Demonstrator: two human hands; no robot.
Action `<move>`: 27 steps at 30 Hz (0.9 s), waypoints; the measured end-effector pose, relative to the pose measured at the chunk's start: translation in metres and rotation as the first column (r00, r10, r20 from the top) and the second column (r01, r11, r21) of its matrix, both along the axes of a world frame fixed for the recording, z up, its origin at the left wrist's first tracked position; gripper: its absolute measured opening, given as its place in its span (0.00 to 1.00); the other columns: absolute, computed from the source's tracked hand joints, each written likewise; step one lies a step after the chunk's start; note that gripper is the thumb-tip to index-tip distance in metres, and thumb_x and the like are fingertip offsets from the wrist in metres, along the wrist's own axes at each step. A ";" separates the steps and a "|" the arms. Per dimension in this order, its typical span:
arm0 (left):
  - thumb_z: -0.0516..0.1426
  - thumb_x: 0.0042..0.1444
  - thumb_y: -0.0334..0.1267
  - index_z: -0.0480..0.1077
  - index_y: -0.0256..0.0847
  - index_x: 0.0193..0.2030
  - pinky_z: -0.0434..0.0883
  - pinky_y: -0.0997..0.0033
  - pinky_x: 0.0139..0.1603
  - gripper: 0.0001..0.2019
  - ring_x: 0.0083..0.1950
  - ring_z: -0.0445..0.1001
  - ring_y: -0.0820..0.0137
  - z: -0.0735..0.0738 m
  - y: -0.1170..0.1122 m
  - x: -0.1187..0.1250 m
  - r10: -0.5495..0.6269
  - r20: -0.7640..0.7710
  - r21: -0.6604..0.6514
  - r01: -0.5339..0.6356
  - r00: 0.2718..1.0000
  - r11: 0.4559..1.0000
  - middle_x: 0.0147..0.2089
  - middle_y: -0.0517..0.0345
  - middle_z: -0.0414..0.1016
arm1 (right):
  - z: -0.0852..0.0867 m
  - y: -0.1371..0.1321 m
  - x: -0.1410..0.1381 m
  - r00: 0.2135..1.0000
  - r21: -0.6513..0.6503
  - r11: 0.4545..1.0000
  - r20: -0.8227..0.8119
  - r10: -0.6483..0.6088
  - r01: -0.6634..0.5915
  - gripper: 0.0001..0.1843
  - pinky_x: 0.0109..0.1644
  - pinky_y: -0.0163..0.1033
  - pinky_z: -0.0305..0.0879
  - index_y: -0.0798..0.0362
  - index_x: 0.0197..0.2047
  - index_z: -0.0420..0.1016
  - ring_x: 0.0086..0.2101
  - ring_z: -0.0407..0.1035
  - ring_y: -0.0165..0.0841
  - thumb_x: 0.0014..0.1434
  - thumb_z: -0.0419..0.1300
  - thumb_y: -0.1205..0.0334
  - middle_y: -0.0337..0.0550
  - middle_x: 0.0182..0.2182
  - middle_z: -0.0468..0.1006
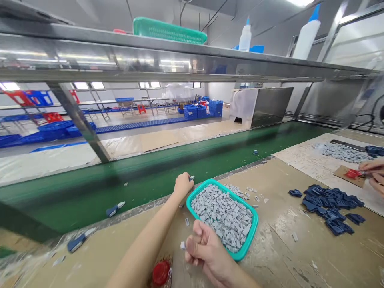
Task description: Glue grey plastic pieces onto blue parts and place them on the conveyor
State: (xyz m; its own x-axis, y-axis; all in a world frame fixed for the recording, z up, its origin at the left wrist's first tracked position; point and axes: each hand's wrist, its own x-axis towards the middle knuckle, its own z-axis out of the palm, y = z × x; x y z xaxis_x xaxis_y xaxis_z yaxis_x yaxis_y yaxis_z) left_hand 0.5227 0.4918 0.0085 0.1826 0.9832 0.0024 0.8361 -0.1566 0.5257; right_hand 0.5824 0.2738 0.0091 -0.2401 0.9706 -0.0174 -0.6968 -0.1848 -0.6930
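By the left hand [183, 185], 1 navy part [191, 178] was gripped at the green belt's [150, 176] near edge; 1 grey piece [183, 245] was pinched by the right hand [207, 248] beside the teal basket [255, 224]. Light grips and gentle, flat placing were judged best.

Holds navy piece [191, 178] in left hand [182, 185] at belt [156, 172] edge; pinches pale bit [183, 245] in right hand [207, 250] by basket [255, 224] of grey parts [222, 212]. Also shows red pot [161, 273], navy heap [330, 202].

Brown-topped desk [276, 236], teal basket [254, 224], loose grey pieces [235, 190] beside it, heaped navy parts [325, 200], far left another part [77, 242], apparently grey-tipped
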 end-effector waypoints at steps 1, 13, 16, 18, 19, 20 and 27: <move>0.55 0.58 0.40 0.67 0.38 0.49 0.70 0.56 0.45 0.14 0.46 0.71 0.64 0.003 -0.002 -0.005 0.003 0.044 -0.014 -0.002 0.999 1.000 0.50 0.50 0.70 | 0.000 -0.002 0.001 0.994 0.009 1.000 0.111 -0.023 0.022 0.28 0.21 0.27 0.47 0.50 0.28 0.51 0.20 0.65 0.24 0.45 0.71 0.52 0.30 0.17 0.68; 0.60 0.52 0.42 0.67 0.40 0.45 0.71 0.67 0.50 0.15 0.50 0.72 0.65 0.083 -0.193 -0.166 0.084 0.691 0.008 -0.124 0.718 0.992 0.47 0.54 0.73 | -0.024 -0.019 -0.040 0.877 0.055 0.998 0.479 -0.024 -0.003 0.29 0.26 0.33 0.60 0.49 0.25 0.49 0.21 0.70 0.32 0.43 0.69 0.48 0.28 0.15 0.68; 0.66 0.43 0.39 0.70 0.41 0.39 0.72 0.74 0.46 0.16 0.46 0.74 0.66 0.078 -0.259 -0.192 0.276 0.784 -0.072 -0.360 0.557 0.930 0.41 0.56 0.76 | -0.029 -0.019 -0.043 0.832 0.068 0.998 0.554 -0.035 -0.003 0.29 0.26 0.34 0.60 0.49 0.26 0.49 0.22 0.71 0.34 0.44 0.68 0.48 0.30 0.15 0.69; 0.69 0.36 0.37 0.70 0.42 0.38 0.73 0.79 0.42 0.20 0.42 0.76 0.68 0.067 -0.294 -0.200 0.401 0.824 -0.141 -0.540 0.400 0.830 0.38 0.58 0.78 | -0.031 -0.019 -0.044 0.807 0.076 0.997 0.589 -0.041 -0.004 0.29 0.26 0.34 0.60 0.48 0.26 0.48 0.22 0.71 0.35 0.44 0.68 0.47 0.31 0.15 0.70; 0.70 0.34 0.37 0.71 0.42 0.37 0.73 0.81 0.41 0.21 0.41 0.77 0.69 0.060 -0.309 -0.201 0.440 0.833 -0.179 -0.588 0.336 0.789 0.37 0.59 0.78 | -0.032 -0.020 -0.044 0.800 0.081 0.997 0.599 -0.044 -0.006 0.29 0.26 0.34 0.60 0.48 0.27 0.48 0.22 0.71 0.35 0.45 0.67 0.47 0.31 0.15 0.70; 0.70 0.32 0.36 0.71 0.42 0.36 0.73 0.82 0.40 0.21 0.40 0.77 0.69 0.054 -0.321 -0.199 0.469 0.838 -0.216 -0.621 0.279 0.754 0.37 0.60 0.78 | -0.032 -0.020 -0.044 0.795 0.087 0.996 0.605 -0.047 -0.007 0.28 0.26 0.35 0.60 0.48 0.27 0.48 0.22 0.71 0.35 0.45 0.67 0.47 0.31 0.15 0.70; 0.70 0.32 0.34 0.71 0.40 0.31 0.74 0.79 0.41 0.17 0.40 0.79 0.66 0.028 -0.349 -0.152 0.491 0.870 -0.366 -0.619 0.037 0.695 0.33 0.57 0.80 | -0.007 -0.026 -0.034 0.845 0.111 0.993 0.534 -0.022 -0.044 0.28 0.25 0.32 0.55 0.48 0.28 0.47 0.23 0.69 0.31 0.48 0.67 0.50 0.29 0.18 0.69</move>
